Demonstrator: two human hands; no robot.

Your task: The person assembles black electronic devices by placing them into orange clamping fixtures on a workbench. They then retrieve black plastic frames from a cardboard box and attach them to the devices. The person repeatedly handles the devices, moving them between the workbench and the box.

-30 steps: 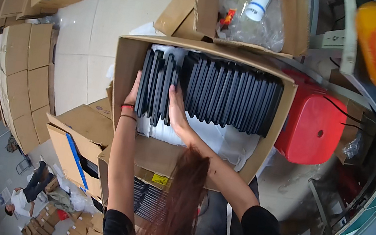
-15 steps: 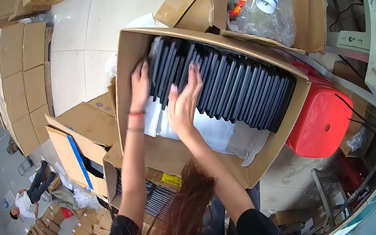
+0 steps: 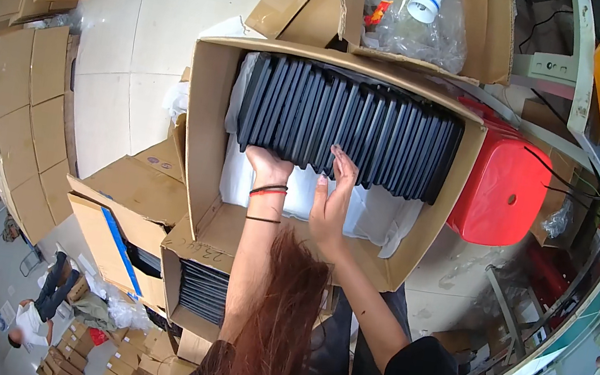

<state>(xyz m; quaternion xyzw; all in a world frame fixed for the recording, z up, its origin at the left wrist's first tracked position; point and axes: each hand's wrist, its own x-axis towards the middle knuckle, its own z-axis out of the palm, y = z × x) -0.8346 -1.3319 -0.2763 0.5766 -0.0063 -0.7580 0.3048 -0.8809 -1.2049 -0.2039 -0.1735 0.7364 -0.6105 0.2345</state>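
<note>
A row of thin black flat panels [image 3: 348,128] stands on edge, packed side by side, in an open cardboard box [image 3: 208,126]. My left hand [image 3: 269,167] is turned palm up at the near edge of the panels on the left, its fingers hidden beneath them. My right hand [image 3: 332,204] is at the near edge around the middle of the row, fingers stretched out and thumb apart, fingertips against the panel edges. White sheeting [image 3: 370,214] lines the box bottom in front of the panels.
Behind stands a carton [image 3: 501,31] holding clear plastic and a white tube. Right of the box are stacked red stools [image 3: 503,192]. An opened carton [image 3: 131,188] and another with dark panels [image 3: 201,293] sit near left. A person [image 3: 36,315] is far off lower left.
Both hands have moved toward me and to the right. My left hand has gone from the row's left end to beneath its near edge; the left panels now stand closer together.
</note>
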